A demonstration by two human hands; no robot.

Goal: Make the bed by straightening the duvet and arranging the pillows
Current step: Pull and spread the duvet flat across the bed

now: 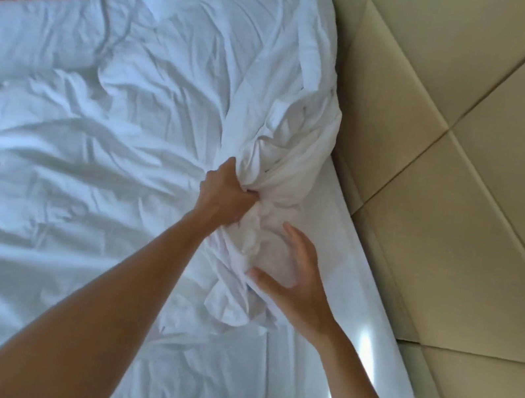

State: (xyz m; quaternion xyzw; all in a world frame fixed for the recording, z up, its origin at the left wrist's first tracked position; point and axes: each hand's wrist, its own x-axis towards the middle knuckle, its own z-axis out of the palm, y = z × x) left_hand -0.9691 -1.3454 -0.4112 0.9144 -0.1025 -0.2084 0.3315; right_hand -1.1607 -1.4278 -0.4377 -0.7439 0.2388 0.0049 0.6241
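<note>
My left hand (224, 197) clutched a bunched fold of the duvet (272, 152), heaped right of centre frame; my right hand (290, 273) hovered spread beside it. Soft, limp, light; best gripped along its edge.

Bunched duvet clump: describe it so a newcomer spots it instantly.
Start at the beige padded wall panels and move to the adjoining bed edge. There the bunched white duvet clump rises, gripped by the left hand; unlike the flatter bedding around it, it is twisted into a ridge.
</note>
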